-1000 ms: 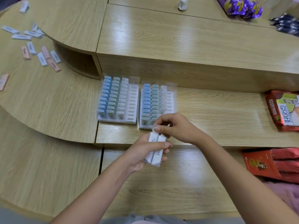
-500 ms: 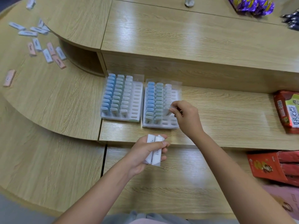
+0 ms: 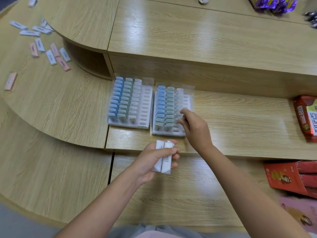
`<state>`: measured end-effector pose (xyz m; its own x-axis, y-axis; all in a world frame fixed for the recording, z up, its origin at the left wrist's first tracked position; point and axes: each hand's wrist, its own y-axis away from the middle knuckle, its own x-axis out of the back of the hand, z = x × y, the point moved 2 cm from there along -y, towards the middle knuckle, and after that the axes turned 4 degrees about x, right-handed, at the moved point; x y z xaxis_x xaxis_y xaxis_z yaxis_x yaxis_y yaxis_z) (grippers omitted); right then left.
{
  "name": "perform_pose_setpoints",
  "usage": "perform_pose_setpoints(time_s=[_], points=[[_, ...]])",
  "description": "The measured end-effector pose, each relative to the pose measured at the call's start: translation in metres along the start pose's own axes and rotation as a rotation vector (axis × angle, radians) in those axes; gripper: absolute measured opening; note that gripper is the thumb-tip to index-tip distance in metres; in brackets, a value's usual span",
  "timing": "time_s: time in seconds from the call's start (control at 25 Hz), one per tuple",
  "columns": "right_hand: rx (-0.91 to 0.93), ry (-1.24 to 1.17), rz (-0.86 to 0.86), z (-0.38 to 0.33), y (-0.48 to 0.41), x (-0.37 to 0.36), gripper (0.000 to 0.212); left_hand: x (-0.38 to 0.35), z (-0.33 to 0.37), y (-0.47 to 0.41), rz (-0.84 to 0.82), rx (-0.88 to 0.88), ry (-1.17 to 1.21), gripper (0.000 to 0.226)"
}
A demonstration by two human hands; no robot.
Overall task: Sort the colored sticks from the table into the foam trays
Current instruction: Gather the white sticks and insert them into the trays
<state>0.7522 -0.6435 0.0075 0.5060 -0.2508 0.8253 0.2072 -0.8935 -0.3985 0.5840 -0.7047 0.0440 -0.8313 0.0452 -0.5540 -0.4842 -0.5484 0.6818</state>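
Two white foam trays lie side by side on the lower desk, the left tray (image 3: 146,107) and the right tray (image 3: 169,133). Each holds a blue, a green and a white column of upright sticks, and their rightmost slots stand bare. My left hand (image 3: 149,164) grips two white sticks (image 3: 165,163) in front of the trays. My right hand (image 3: 195,127) reaches over the right tray, its curled fingertips pinching a white stick (image 3: 179,120) at the near end of the white column. That stick is blurred and partly hidden.
Loose white and pink sticks (image 3: 51,54) lie scattered at the far left, and a single pink stick (image 3: 10,81) lies nearer the edge. A raised shelf (image 3: 205,36) runs behind the trays. Red snack packs (image 3: 307,117) and a red box (image 3: 291,177) sit on the right.
My right hand took one white stick from the bundle in my left hand and carried it up to the right tray's white column. The left hand stayed put with two sticks.
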Motion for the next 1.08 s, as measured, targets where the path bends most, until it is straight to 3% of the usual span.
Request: perform_pose_setpoints(time_s=[0.08, 0.28, 0.36, 0.44, 0.52, 0.88, 1.08], points=[[0.022, 0.028, 0.006, 0.0, 0.001, 0.0, 0.002, 0.0, 0.001, 0.0, -0.008, -0.013, -0.003, 0.03], [-0.056, 0.067, -0.059, -0.013, -0.008, 0.014, 0.01, 0.001, 0.002, 0.001, -0.022, -0.078, -0.055, 0.03], [-0.203, -0.146, -0.091, -0.026, 0.0, 0.03, 0.013, 0.0, 0.002, 0.001, -0.039, -0.104, -0.066, 0.032], [-0.359, -0.497, -0.231, -0.043, 0.009, 0.044, 0.01, 0.001, 0.002, 0.0, -0.061, -0.131, -0.066, 0.037], [-0.429, -0.668, -0.38, -0.058, 0.017, 0.052, 0.009, 0.003, 0.001, -0.001, -0.062, -0.152, -0.077, 0.043], [-0.636, -0.756, -0.733, -0.054, 0.003, 0.055, 0.017, -0.001, -0.001, 0.002, -0.109, -0.133, -0.163, 0.056], [-0.611, -0.733, -0.66, -0.054, 0.0, 0.056, 0.012, -0.001, 0.001, 0.0, -0.086, -0.149, -0.148, 0.043]])
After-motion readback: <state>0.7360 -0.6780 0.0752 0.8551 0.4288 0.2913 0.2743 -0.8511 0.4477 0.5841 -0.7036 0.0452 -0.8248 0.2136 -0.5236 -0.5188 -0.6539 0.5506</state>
